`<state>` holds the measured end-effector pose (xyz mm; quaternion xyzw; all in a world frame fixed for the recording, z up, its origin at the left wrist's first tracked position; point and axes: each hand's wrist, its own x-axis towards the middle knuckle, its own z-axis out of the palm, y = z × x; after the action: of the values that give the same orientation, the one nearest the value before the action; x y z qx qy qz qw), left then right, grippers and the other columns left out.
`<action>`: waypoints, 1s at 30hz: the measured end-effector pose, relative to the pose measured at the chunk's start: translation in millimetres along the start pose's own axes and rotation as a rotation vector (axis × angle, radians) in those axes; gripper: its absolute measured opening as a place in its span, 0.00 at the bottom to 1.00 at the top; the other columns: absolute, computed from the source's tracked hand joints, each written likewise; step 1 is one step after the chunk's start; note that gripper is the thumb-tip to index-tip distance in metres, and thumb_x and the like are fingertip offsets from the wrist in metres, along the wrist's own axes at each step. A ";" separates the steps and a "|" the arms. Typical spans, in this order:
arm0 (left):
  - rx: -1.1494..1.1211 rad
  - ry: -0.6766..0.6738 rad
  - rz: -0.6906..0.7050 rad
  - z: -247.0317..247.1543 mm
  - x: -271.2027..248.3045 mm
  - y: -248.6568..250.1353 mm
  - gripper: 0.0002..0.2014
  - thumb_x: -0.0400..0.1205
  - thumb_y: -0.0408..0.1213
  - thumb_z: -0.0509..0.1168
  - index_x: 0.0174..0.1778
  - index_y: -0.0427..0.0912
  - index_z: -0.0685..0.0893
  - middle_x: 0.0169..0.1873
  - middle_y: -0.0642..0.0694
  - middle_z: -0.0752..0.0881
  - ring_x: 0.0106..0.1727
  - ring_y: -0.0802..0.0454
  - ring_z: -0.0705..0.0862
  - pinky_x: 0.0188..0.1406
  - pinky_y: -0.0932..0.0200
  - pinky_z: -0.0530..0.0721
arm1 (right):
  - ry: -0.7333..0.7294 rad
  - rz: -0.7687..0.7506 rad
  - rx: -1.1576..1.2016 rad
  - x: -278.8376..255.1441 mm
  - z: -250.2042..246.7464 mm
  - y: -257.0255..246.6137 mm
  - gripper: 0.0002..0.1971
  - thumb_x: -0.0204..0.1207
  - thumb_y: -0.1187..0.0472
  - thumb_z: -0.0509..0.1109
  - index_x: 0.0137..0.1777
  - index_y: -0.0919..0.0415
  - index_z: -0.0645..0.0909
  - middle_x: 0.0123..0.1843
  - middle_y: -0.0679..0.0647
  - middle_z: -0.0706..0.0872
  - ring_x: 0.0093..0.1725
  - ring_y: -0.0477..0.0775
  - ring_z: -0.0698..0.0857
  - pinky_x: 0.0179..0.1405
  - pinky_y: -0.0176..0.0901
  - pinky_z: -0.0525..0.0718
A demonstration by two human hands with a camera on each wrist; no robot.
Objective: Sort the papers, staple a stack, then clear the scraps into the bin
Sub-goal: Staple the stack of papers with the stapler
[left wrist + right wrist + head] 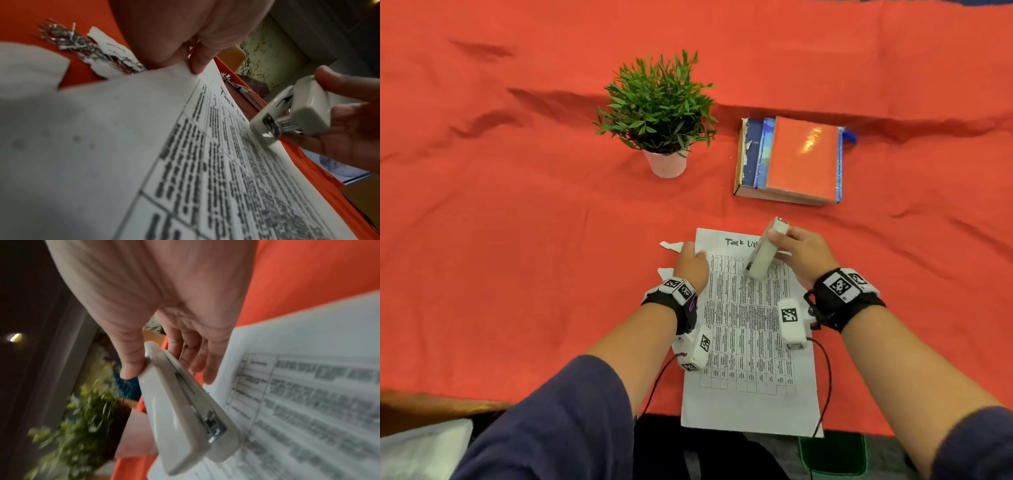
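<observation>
A printed paper stack [746,342] headed "Task List" lies on the red cloth at the table's front edge. My left hand [690,263] pinches its top left corner [191,69] between thumb and finger. My right hand [803,255] grips a white stapler [765,253] by its rear end, tilted nose-down over the upper middle of the sheet. The stapler [287,113] is close to the page [205,162], its mouth slightly apart [185,410]. Torn white scraps [671,245] lie left of the stack, one with several loose staples [68,39] on it.
A potted green plant [657,109] stands behind the papers at centre. Stacked books [791,161] with a red cover lie to its right. Below the table edge are a dark green-rimmed object [832,452] and something white [421,452] at the lower left.
</observation>
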<state>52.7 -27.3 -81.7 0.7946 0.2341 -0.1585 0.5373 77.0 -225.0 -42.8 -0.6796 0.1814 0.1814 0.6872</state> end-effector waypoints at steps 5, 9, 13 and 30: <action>0.025 0.014 0.061 0.9 2.1 -6.5 0.06 0.87 0.33 0.51 0.45 0.38 0.66 0.32 0.50 0.66 0.33 0.52 0.66 0.34 0.55 0.63 | -0.004 0.122 0.578 22.3 18.1 -26.9 0.21 0.83 0.46 0.60 0.68 0.60 0.73 0.50 0.60 0.78 0.45 0.60 0.83 0.51 0.58 0.85; 0.011 0.024 0.103 3.3 3.9 -14.1 0.06 0.87 0.34 0.51 0.47 0.37 0.69 0.33 0.48 0.69 0.34 0.49 0.68 0.33 0.55 0.65 | 0.029 0.032 0.339 41.0 47.5 -51.9 0.21 0.80 0.37 0.60 0.54 0.56 0.77 0.36 0.53 0.78 0.32 0.54 0.82 0.40 0.48 0.84; -0.020 0.042 0.155 5.9 6.0 -20.1 0.07 0.87 0.34 0.52 0.55 0.36 0.73 0.41 0.36 0.79 0.41 0.44 0.75 0.41 0.50 0.74 | 0.047 -0.128 0.075 51.4 86.6 -50.2 0.14 0.78 0.46 0.69 0.53 0.57 0.76 0.34 0.52 0.80 0.30 0.51 0.82 0.43 0.58 0.87; -0.031 0.039 0.255 7.1 2.9 -18.7 0.02 0.87 0.33 0.53 0.50 0.40 0.70 0.33 0.43 0.72 0.33 0.49 0.69 0.35 0.54 0.70 | 0.000 -0.246 -0.093 57.8 118.1 -29.2 0.20 0.73 0.45 0.74 0.47 0.58 0.70 0.39 0.57 0.73 0.35 0.60 0.83 0.30 0.45 0.86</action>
<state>45.0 -27.5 -100.4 0.8123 0.1441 -0.0698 0.5608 142.0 -107.1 -44.9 -0.7280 0.0881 0.1038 0.6720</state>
